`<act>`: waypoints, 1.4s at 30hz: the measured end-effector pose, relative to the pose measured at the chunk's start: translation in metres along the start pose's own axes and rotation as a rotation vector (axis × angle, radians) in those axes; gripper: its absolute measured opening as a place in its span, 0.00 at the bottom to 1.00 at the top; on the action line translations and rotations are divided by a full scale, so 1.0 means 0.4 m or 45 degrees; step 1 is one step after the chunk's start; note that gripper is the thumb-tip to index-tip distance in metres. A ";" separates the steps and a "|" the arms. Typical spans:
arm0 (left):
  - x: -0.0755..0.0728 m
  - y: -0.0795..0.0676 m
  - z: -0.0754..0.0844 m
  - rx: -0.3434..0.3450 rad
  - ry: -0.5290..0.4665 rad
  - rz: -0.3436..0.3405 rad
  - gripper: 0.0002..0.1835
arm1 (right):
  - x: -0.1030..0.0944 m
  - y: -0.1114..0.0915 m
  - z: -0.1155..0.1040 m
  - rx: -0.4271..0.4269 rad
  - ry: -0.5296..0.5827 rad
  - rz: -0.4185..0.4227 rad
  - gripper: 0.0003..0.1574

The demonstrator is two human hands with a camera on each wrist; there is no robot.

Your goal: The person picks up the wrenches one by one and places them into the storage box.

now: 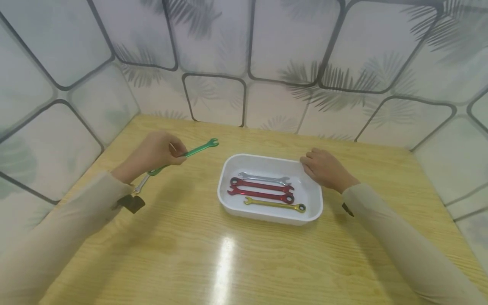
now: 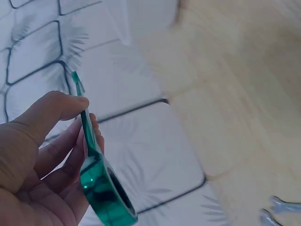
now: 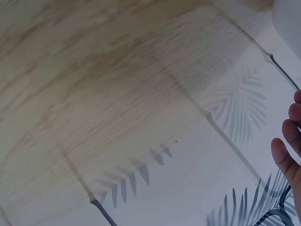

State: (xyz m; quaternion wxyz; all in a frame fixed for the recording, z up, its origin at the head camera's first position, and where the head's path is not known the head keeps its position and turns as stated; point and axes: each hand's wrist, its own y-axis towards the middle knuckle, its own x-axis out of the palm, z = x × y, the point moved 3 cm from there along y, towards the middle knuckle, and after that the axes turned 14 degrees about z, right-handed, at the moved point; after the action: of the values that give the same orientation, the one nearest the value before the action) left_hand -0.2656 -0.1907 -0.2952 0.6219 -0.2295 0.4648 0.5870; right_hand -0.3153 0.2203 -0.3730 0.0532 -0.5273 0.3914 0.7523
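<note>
My left hand (image 1: 154,152) pinches a green combination wrench (image 1: 200,149) between thumb and fingers, raised above the table left of the white bin (image 1: 222,186). In the left wrist view the wrench's ring end (image 2: 101,190) points toward the camera. My right hand (image 1: 324,168) is at the bin's far right corner, fingers loosely bent and holding nothing. Inside the bin lie a silver wrench (image 1: 264,178), two red wrenches (image 1: 263,185) and a gold wrench (image 1: 273,204), roughly side by side.
A silver wrench (image 1: 142,184) lies on the wooden table (image 1: 183,245), partly hidden by my left wrist. Patterned wall panels (image 1: 213,99) border the table at the back and both sides.
</note>
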 end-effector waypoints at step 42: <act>0.188 0.118 0.357 0.462 -0.155 -0.341 0.04 | -0.004 0.018 -0.014 0.100 -0.036 -0.157 0.08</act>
State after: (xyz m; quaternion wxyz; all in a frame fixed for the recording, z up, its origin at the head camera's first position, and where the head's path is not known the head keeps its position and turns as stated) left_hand -0.2751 -0.0234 -0.2805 0.7523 -0.1376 0.4896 0.4188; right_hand -0.3138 0.2123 -0.3687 0.1255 -0.5373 0.3868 0.7389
